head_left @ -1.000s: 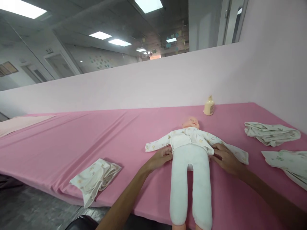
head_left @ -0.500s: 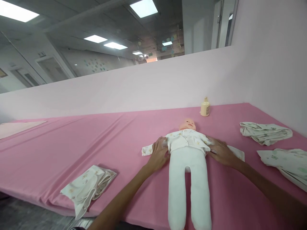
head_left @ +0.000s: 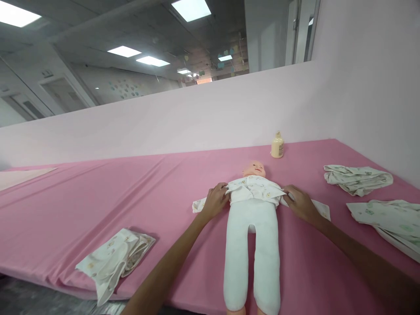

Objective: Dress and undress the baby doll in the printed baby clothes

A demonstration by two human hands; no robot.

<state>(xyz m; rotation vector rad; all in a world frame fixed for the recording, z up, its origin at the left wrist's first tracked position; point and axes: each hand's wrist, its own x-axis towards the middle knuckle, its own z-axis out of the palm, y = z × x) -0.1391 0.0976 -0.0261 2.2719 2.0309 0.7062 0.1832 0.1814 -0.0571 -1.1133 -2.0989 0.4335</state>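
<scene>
A baby doll with a white cloth body lies on its back, head toward the wall and legs toward me. On its upper body is a white baby shirt with small printed figures, sleeves spread out to both sides. My left hand is closed on the shirt's edge under the arm at the left. My right hand pinches the opposite edge at the right, and the cloth between them is drawn outward. Both hands partly cover the sleeves.
The doll lies on a pink-covered table against a white wall. Behind it stands a cream pump bottle. Folded printed clothes lie at the front left; a crumpled garment and another printed cloth lie at the right.
My fingers have gone from lying along the doll's sides to gripping the shirt's edges. The shirt's sides are now lifted and pulled outward. The view has shifted slightly.
</scene>
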